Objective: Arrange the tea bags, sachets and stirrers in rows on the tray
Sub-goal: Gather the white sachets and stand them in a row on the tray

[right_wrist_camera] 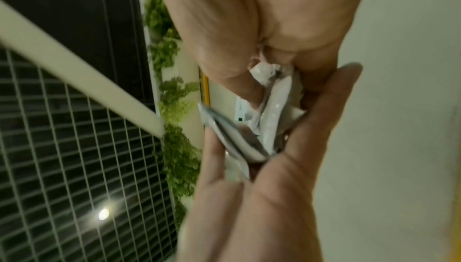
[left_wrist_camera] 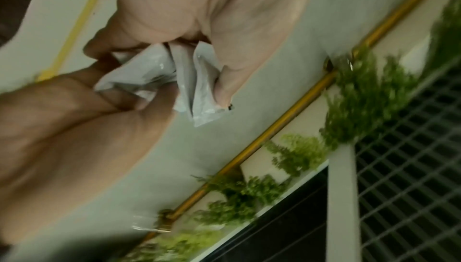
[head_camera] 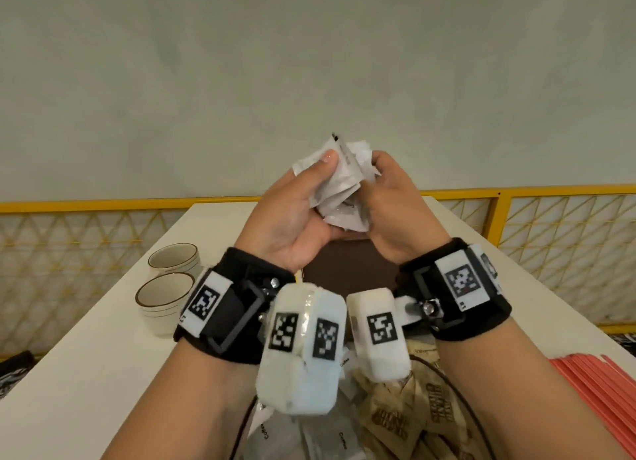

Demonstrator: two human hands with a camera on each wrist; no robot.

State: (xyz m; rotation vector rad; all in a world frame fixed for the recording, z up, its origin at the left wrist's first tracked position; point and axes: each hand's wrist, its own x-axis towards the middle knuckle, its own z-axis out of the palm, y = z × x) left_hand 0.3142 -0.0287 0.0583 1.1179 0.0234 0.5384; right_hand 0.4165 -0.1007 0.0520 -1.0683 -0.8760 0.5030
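Observation:
Both my hands are raised above the table and hold one bunch of white sachets (head_camera: 339,184) between them. My left hand (head_camera: 318,177) grips the bunch from the left, thumb pressed on its front. My right hand (head_camera: 380,172) curls round it from the right. In the left wrist view the crumpled white sachets (left_wrist_camera: 197,93) sit pinched under my thumb. The right wrist view shows the white sachets (right_wrist_camera: 273,112) fanned between both palms. A dark brown tray (head_camera: 347,270) lies on the white table below my wrists, partly hidden by them.
Two cream cups (head_camera: 168,287) stand at the left of the table. Loose brown sachets (head_camera: 413,411) and white coffee sachets (head_camera: 330,439) lie near me. Salmon stirrers (head_camera: 599,387) lie at the right. A yellow mesh railing (head_camera: 516,198) runs behind the table.

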